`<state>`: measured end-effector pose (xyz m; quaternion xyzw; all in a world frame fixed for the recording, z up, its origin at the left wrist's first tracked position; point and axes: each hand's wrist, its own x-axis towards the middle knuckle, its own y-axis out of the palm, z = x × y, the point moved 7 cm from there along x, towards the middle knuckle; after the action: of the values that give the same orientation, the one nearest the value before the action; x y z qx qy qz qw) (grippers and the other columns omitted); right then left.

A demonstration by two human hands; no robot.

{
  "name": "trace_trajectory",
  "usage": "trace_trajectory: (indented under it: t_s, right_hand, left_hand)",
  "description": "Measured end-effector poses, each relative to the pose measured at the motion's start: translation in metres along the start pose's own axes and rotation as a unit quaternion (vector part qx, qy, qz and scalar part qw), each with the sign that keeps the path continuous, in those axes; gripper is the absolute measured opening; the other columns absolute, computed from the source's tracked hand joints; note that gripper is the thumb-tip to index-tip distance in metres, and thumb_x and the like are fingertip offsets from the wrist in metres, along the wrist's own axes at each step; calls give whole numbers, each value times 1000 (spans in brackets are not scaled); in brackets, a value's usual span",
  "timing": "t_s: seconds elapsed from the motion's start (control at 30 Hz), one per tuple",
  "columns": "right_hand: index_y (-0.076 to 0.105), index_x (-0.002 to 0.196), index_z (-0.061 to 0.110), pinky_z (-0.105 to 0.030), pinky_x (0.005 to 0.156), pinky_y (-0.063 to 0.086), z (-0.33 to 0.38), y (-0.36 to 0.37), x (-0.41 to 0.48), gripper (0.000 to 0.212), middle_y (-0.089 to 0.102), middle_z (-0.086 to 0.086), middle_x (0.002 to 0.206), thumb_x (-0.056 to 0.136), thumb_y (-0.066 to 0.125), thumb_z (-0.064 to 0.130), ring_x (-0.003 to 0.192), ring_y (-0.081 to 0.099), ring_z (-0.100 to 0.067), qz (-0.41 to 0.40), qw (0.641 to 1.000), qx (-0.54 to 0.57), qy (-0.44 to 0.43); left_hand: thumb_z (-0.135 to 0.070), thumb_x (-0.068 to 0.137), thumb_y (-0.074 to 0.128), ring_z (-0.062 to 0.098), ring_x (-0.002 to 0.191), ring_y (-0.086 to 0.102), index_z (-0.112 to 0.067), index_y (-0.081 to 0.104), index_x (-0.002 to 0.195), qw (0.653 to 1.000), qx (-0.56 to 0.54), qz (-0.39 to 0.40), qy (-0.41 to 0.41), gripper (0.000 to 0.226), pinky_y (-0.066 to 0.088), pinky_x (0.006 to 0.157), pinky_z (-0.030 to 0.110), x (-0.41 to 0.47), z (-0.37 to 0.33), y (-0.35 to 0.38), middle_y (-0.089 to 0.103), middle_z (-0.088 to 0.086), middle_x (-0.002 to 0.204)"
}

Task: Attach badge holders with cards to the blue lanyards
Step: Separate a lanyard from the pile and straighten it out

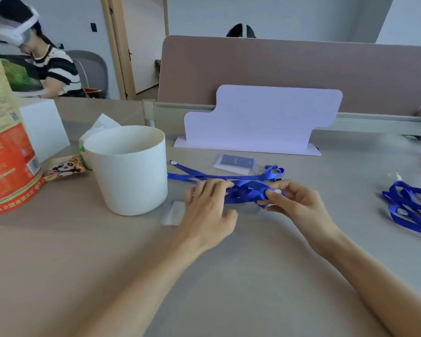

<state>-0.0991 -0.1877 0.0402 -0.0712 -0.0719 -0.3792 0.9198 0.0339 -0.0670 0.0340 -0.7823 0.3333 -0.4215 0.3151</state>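
Bare forearms reach in over the grey counter (229,276); right of the white tub (129,166), the left hand (208,207) lies with fingers spread and nearly straight, pressing a tangled blue lanyard (246,188) down, while the right hand (294,200) pinches that lanyard's end between thumb and forefinger, at a small white snap (277,191). No holder hangs from it; a badge holder (236,162) with a dark card inside lies loose right of the tub, just beyond the lanyard, touched by neither hand; what seems another clear sleeve (173,212) lies between tub and left hand. So the work looks early, I judge: strap being sorted, joining not yet done; a heap of lanyards (411,207) lies far right of the tub, whether fitted I cannot tell. Behind the tub sits a tissue pack (100,127); left of it a panda snack packet (63,166) and a big orange bag (5,142); behind and right rise a lavender board (260,117) and a brown partition (301,69); beyond, a person in a headset (46,64) sits.
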Motion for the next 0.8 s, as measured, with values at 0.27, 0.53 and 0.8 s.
trace_trajectory:
  t_s: [0.27,0.53,0.8]
  right_hand:
    - [65,85,5,-35,82,57,7,7,-5,14,70,-12,78,95,55,9,77,70,-23,51,998,45,19]
    - [63,87,17,-32,63,41,6,-43,6,16,60,2,61,92,54,4,59,54,-17,-139,990,28,15]
    - [54,86,23,-26,61,42,6,-102,2,17,52,3,70,94,48,9,57,52,-11,-340,934,112,10]
  left_hand:
    - [-29,97,49,4,99,51,-19,60,107,997,-74,1,30,19,31,93,26,3,-3,4,61,-14,99]
    - [-21,101,31,13,53,37,-16,54,85,916,-325,-119,-204,28,33,54,30,9,40,-31,42,-7,57]
    - [-45,94,13,30,59,58,-17,57,104,996,51,-62,-25,54,49,62,43,8,23,-35,56,3,55]
